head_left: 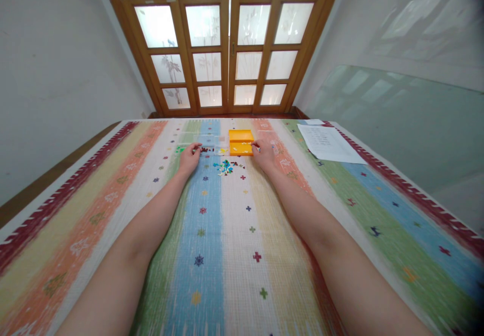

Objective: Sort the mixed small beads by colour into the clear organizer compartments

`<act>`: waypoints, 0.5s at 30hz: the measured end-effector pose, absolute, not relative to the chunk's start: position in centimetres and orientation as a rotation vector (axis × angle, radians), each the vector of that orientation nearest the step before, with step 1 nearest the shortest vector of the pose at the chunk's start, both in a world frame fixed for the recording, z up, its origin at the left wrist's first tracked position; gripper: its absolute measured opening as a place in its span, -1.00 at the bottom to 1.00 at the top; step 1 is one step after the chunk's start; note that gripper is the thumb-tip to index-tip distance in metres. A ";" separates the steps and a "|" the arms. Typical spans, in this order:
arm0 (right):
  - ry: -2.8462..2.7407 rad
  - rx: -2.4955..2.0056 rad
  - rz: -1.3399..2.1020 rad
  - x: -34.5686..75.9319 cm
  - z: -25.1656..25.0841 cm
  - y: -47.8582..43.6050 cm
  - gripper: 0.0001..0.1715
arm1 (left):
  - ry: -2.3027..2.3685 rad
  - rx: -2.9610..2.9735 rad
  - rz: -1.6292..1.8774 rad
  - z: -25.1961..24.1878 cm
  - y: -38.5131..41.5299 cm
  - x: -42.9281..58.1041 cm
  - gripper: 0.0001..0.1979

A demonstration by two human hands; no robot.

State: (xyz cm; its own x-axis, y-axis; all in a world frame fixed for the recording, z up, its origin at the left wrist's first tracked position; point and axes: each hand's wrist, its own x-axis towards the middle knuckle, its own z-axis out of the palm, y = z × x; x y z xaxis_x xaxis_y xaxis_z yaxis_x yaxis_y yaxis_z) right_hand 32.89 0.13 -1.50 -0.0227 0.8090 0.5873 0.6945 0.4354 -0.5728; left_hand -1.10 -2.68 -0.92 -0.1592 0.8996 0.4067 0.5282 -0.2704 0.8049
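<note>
My left hand is at the clear plastic case, thumb and fingertips pinched together beside some dark red pieces. What that pinch holds, if anything, is too small to make out. Small green pieces lie just left of it. My right hand has its fingers closed at the right edge of an open yellow box, and anything between them is hidden. A few pale bits lie in the box's near half. Between my hands, nearer to me, is a loose pile of blue, green, white and dark pieces.
A striped, patterned cloth covers the table. A printed white sheet of paper lies at the far right. Beyond the far edge stand wooden doors with glass panes. White walls rise on both sides, with a greenish panel on the right.
</note>
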 end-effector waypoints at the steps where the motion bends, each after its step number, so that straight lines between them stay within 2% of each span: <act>1: -1.756 -1.302 0.155 32.9 -1.5 0.1 -0.76 | 1.622 1.840 1.373 -0.6 -3.1 -0.7 -0.72; 5: -1.755 -1.305 0.157 32.9 -1.6 0.2 -0.76 | 1.411 2.329 1.039 1.1 -5.2 1.5 -0.81; 8: -1.751 -1.301 0.159 32.9 -1.6 0.3 -0.76 | 1.138 2.646 0.735 2.2 -6.8 3.3 -0.81; 15: -1.751 -1.291 0.151 32.8 -1.6 0.3 -0.78 | 0.913 2.856 0.473 3.4 -8.0 5.0 -0.86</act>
